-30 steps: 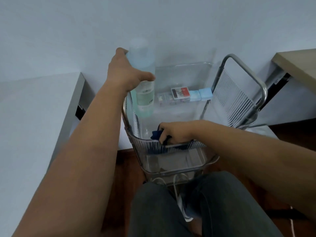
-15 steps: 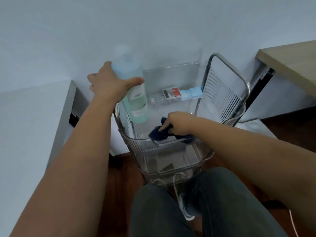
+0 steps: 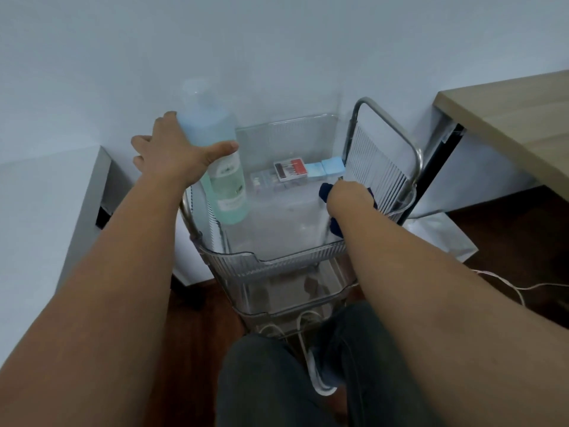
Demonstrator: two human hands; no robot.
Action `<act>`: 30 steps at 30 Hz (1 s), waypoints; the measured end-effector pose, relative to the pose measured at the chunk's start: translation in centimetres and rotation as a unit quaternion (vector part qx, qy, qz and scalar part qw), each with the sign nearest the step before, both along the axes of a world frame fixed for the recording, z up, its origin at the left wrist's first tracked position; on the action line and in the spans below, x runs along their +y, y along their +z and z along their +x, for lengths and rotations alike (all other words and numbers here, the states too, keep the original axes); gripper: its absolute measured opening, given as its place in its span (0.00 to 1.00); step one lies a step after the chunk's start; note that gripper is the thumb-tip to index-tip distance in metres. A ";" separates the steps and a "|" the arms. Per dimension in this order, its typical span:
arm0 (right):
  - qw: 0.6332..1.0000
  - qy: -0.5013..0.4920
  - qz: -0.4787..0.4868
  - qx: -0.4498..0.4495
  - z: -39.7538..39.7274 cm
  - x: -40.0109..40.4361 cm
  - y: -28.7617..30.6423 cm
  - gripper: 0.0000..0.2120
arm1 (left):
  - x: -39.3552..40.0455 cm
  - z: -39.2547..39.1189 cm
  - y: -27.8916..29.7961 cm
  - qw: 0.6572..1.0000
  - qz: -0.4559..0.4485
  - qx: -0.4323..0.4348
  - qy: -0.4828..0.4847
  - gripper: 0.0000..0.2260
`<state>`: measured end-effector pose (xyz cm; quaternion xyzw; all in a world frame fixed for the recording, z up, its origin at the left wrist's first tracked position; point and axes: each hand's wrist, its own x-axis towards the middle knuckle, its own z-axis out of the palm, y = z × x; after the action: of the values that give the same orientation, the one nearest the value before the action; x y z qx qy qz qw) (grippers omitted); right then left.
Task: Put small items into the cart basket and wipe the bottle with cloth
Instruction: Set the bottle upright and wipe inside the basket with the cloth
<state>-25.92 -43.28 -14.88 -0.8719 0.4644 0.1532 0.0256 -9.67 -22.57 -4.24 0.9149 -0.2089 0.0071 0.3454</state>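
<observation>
From the head view, your left hand (image 3: 175, 152) is wrapped round the upper part of the tall clear plastic bottle of pale blue liquid (image 3: 220, 167), thumb across the front just above its green label, and the bottle's base sits over the left side of the cart's top basket. That clear ribbed plastic cart basket (image 3: 271, 260) stands against the white wall, its metal handle frame (image 3: 385, 149) rising at the right edge. Your right hand (image 3: 348, 198) is bunched round the dark blue cloth (image 3: 326, 189) at the basket's right edge, just beside the handle frame, well apart from the bottle. Along the basket's far edge lie the small items: a red-and-white little box (image 3: 291, 169) and, touching it on the right, two light blue blocks (image 3: 326, 167). Lower tiers of the cart (image 3: 292, 297) show beneath, with your dark trousers (image 3: 277, 380) below. A wooden desk (image 3: 508, 118) sits off to the right, and a white cabinet (image 3: 46, 211) to the left.
</observation>
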 end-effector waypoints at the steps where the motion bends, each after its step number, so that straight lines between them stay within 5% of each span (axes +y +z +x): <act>1: 1.000 0.018 -0.009 0.019 -0.1 0.1 0.0 0.18 | 0.0 0.0 -0.1 1.000 -0.001 0.002 0.000 0.45; 12: 0.998 0.055 0.002 0.033 -1.7 1.3 0.0 0.15 | -0.1 0.0 -0.2 0.999 -0.029 0.028 -0.011 0.44; 18: 0.980 0.183 0.042 -0.060 0.2 8.0 1.4 0.15 | -0.3 0.3 -0.2 0.999 -0.022 0.025 -0.016 0.45; 26: 0.922 0.370 0.112 0.001 2.2 10.6 1.9 0.19 | 0.0 -0.3 0.0 1.000 0.002 0.015 -0.009 0.44; 30: 0.955 0.281 0.094 0.033 -0.4 6.0 2.3 0.17 | 0.1 -0.6 0.1 1.000 0.019 0.010 -0.014 0.44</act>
<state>-26.30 -37.30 -12.58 -0.9552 0.1848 0.2259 0.0484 -10.25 -22.47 -4.18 0.9181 -0.2184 -0.0108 0.3305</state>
